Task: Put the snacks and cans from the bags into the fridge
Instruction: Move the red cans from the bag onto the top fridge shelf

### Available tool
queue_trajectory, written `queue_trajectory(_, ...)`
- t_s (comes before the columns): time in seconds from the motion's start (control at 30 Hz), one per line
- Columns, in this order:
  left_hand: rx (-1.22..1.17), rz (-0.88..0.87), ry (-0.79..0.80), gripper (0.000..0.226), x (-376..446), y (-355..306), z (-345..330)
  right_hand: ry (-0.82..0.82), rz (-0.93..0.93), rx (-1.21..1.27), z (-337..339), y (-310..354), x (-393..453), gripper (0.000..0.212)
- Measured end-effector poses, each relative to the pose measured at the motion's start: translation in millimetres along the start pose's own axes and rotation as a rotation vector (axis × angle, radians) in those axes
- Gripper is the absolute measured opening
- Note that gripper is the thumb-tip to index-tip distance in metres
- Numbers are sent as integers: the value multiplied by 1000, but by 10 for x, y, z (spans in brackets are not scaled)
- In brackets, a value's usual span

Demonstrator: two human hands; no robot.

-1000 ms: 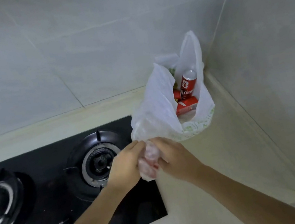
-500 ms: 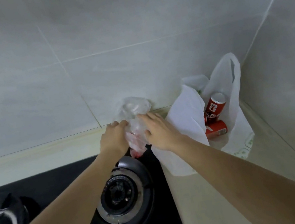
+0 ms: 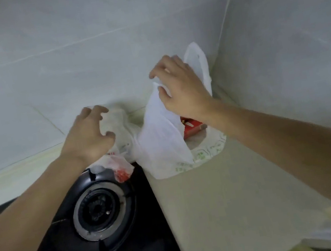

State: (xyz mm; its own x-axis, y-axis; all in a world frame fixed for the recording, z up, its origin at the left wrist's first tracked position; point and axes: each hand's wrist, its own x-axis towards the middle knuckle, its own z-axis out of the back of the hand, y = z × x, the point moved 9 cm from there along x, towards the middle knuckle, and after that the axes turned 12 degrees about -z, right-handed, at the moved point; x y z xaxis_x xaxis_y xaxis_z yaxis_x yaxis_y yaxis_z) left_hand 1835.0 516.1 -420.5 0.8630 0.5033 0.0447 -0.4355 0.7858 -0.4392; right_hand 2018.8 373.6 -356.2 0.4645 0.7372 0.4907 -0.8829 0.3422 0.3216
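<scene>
A white plastic bag [image 3: 160, 139] stands in the counter corner against the tiled walls. My right hand [image 3: 183, 91] pinches its near top edge and holds it up. Inside it, a red can [image 3: 193, 127] shows below my right wrist; the rest of the contents are hidden by my hand and the bag wall. A crumpled clear bag with red print [image 3: 121, 166] lies at the back edge of the stove, touching the white bag. My left hand [image 3: 89, 136] hovers just over it, fingers apart and curled, gripping nothing.
A black gas hob [image 3: 106, 246] with a round burner [image 3: 104, 211] fills the lower left. The beige counter [image 3: 229, 202] runs from the hob to the right wall. Tiled walls close off the back and right.
Both hands carried the crumpled clear bag to the back of the stove. My left hand let go of it; my right hand moved right and took the white bag's edge.
</scene>
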Motion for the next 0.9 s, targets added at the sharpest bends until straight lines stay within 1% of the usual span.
queue_trajectory(0.03, -30, -76, -80, 59, 20, -301, 25, -71, -57, -48, 177, -207, 49, 39)
queue_trajectory(0.07, -44, -145, -123, 58, 33, -604, 9, -107, -128, -102, 288, -423, 81, 44)
queue_trajectory(0.1, -42, -202, -137, 61, 60, -874, -49, -109, -207, -139, 336, -633, 104, 51)
queue_trajectory(0.13, -33, -234, -129, 66, 104, -1082, -141, -81, -288, -144, 321, -812, 117, 59)
queue_trajectory(0.2, -6, -189, -50, 75, 263, -1340, -446, 2, -425, -66, 239, -1118, 101, 72)
queue_trajectory(0.23, 22, -141, 11, 80, 349, -1406, -629, 32, -481, -5, 204, -1241, 80, 72)
queue_trajectory(0.3, 140, -62, 118, 89, 479, -1467, -965, 76, -552, 131, 178, -1396, 28, 58)
queue_trajectory(0.4, 351, 57, 233, 96, 551, -1396, -1299, 138, -555, 192, 186, -1472, -98, 39)
queue_trajectory(0.47, 435, 130, 289, 91, 517, -1305, -1408, 163, -559, 249, 205, -1523, -193, 34)
queue_trajectory(0.53, 529, 155, 300, 74, 448, -1269, -1411, 194, -570, 263, 240, -1604, -294, 32)
queue_trajectory(0.6, 573, 112, 223, 56, 409, -1299, -1331, 198, -568, 245, 303, -1725, -375, 33)
queue_trajectory(0.7, 470, 47, 113, 42, 355, -1334, -1204, 175, -550, 230, 441, -1867, -462, 36)
queue_trajectory(0.77, 383, 44, 44, 43, 316, -1296, -1088, 169, -550, 251, 535, -1939, -482, 39)
queue_trajectory(0.9, 260, 38, -140, 52, 229, -1175, -729, 144, -543, 290, 726, -2010, -451, 50)
